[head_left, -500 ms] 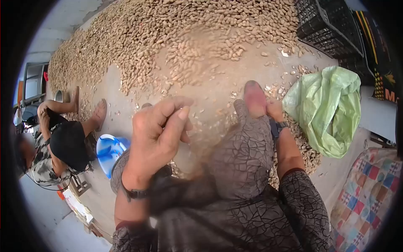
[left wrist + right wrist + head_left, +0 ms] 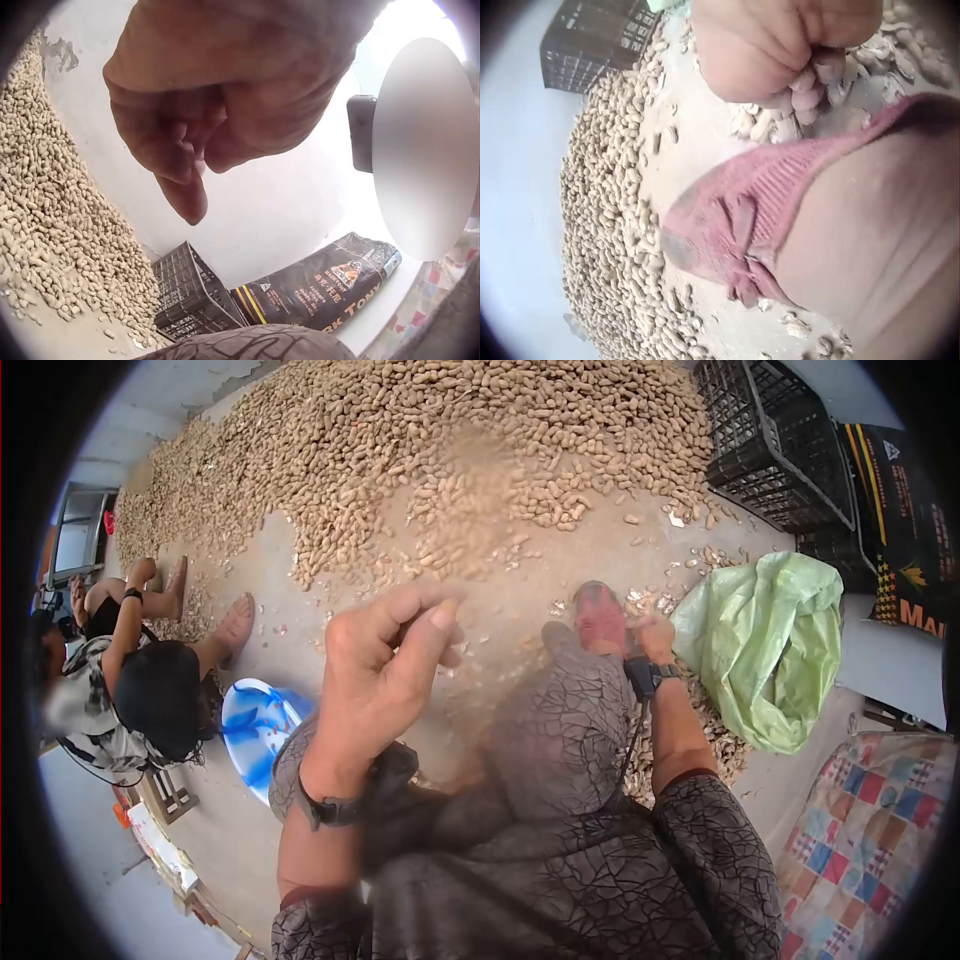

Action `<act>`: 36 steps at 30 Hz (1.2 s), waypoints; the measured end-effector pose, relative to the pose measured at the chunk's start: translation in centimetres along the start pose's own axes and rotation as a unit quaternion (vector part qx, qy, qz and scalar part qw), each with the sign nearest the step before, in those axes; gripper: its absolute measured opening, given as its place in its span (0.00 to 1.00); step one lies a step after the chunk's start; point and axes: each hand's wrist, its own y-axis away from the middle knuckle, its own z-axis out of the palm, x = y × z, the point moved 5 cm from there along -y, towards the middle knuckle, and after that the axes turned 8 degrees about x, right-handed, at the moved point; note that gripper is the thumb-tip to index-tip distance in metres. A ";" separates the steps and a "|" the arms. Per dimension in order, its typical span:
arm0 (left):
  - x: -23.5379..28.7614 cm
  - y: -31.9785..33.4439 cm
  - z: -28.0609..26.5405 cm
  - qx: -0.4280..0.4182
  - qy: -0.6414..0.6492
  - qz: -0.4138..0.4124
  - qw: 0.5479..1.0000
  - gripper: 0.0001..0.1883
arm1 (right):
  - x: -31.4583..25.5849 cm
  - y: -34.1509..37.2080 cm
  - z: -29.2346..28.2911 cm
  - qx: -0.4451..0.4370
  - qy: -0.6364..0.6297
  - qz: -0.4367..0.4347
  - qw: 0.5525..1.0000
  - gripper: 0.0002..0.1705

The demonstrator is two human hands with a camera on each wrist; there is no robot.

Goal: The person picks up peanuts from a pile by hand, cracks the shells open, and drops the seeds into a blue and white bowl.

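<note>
Saw a broad heap of peanuts (image 2: 430,445) spread beyond the fingers of the left hand (image 2: 375,668) and right hand (image 2: 656,640). Noted a black crate (image 2: 785,475) ahead and right of the right fingers, a green bag (image 2: 765,625) just right, a pink shoe (image 2: 602,615) just left. Found left fingers curled narrow, right ones bent down near loose shells (image 2: 896,61); could not tell about anything held.

Peanuts (image 2: 420,450) are showing tan, plastic sack (image 2: 757,645) pale green, slipper (image 2: 601,616) pink. Sleeve (image 2: 718,835) is showing black crackle on grey-brown.
</note>
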 end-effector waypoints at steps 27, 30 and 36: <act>4.1 1.7 -4.6 0.045 0.316 0.182 0.930 0.15 | -47.1 11.4 -12.8 -0.460 -0.634 0.089 0.615 0.07; 3.8 1.9 -5.7 0.034 0.353 0.160 0.921 0.14 | -48.5 12.8 -12.5 -0.487 -0.628 0.087 0.601 0.07; 3.3 1.8 -7.3 0.041 0.379 0.173 0.908 0.11 | -51.0 14.0 -12.6 -0.470 -0.589 0.054 0.655 0.07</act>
